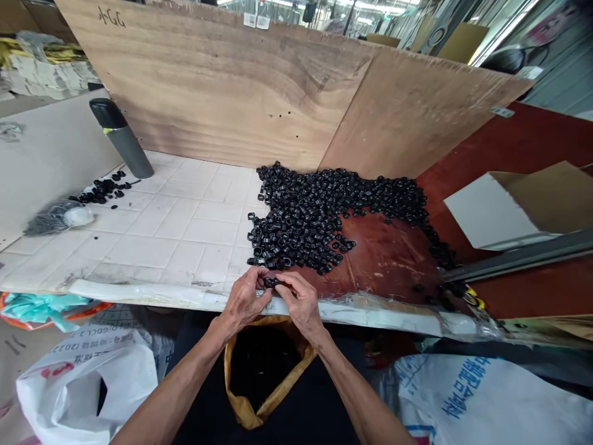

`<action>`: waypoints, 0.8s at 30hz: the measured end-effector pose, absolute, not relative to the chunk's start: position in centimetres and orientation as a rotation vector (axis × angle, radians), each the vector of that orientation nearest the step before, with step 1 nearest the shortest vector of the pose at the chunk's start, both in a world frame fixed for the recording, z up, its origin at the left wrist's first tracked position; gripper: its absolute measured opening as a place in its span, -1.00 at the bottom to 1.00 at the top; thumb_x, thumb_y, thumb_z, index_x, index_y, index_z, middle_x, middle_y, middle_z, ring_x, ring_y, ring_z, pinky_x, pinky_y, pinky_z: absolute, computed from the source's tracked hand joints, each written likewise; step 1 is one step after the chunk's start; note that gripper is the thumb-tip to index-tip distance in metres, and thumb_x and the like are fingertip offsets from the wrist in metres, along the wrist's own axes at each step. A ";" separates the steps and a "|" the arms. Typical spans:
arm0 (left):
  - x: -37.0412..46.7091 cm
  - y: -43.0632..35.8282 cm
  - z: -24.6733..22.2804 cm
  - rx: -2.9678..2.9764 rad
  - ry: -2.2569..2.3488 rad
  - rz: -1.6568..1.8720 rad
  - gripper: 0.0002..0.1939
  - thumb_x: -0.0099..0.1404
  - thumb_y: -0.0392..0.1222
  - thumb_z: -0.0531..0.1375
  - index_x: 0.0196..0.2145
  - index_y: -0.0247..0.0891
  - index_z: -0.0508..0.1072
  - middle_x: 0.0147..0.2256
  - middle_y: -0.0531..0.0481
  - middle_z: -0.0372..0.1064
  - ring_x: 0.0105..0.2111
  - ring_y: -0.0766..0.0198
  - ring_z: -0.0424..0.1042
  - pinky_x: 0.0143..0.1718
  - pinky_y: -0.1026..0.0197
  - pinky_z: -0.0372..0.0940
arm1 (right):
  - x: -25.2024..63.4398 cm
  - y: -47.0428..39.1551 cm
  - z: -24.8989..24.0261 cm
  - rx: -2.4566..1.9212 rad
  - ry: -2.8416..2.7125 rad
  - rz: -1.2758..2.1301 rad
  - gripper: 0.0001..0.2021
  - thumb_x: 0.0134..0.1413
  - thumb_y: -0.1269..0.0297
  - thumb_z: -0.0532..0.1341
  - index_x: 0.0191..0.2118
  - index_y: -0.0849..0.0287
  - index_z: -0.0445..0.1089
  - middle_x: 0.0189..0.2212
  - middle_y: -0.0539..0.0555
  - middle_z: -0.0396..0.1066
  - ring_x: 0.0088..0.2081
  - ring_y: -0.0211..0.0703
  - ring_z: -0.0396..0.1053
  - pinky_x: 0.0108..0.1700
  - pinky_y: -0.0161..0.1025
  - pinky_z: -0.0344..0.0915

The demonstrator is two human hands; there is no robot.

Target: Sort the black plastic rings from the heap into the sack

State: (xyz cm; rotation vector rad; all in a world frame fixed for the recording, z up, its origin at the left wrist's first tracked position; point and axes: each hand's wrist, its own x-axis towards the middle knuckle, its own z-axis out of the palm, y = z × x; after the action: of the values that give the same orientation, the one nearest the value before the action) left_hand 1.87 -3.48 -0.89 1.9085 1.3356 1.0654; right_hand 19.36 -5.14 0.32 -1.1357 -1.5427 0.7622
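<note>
Brightly lit, glaring at one o'clock from fluorescent ceiling tubes (386, 9); wide-angle stretched toward the edges, blurred at two o'clock, deeply shadowed inside the yellow-brown sack (249, 416) at six.

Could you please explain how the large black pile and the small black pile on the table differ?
The large pile spreads much wider than the small pile. The large pile reaches onto the red surface; the small pile lies on the white surface, near the bottle. Both are black.
</note>
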 end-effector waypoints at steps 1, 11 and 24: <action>1.8 -3.5 -0.9 1.868 1.314 1.070 -0.58 0.20 -0.32 0.27 0.02 -0.19 0.36 -0.19 -0.01 0.52 -0.29 0.22 0.55 -0.15 0.10 0.51 | 19.4 -5.1 0.3 -1.147 -1.537 0.761 -0.82 0.22 0.36 0.27 -0.13 0.08 0.61 -0.15 0.14 0.54 -0.13 -0.06 0.52 -0.11 -0.19 0.49; 1.1 -3.1 0.1 1.616 1.009 1.227 -0.86 0.33 -0.22 0.27 -0.15 -0.20 0.54 -0.08 -0.10 0.44 -0.09 0.20 0.52 -0.10 0.17 0.50 | 19.7 -4.9 -0.2 -1.157 -1.261 1.015 -0.83 0.15 0.24 0.35 -0.14 0.11 0.56 -0.19 0.10 0.50 -0.23 -0.11 0.55 -0.16 -0.19 0.55; 0.9 -3.5 0.6 1.464 0.998 1.156 -0.74 0.26 -0.16 0.36 -0.09 -0.23 0.58 -0.14 -0.10 0.58 -0.20 0.18 0.58 -0.08 0.13 0.50 | 19.1 -5.1 1.0 -1.180 -1.304 1.055 -0.80 0.08 0.19 0.38 -0.19 0.13 0.51 -0.24 0.08 0.57 -0.27 -0.11 0.57 -0.16 -0.21 0.55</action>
State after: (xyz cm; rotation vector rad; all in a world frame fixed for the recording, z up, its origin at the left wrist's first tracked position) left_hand 0.93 -3.48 0.56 1.4641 0.9980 1.1558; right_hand 19.15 -5.10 0.99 -1.1800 -1.3044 1.0547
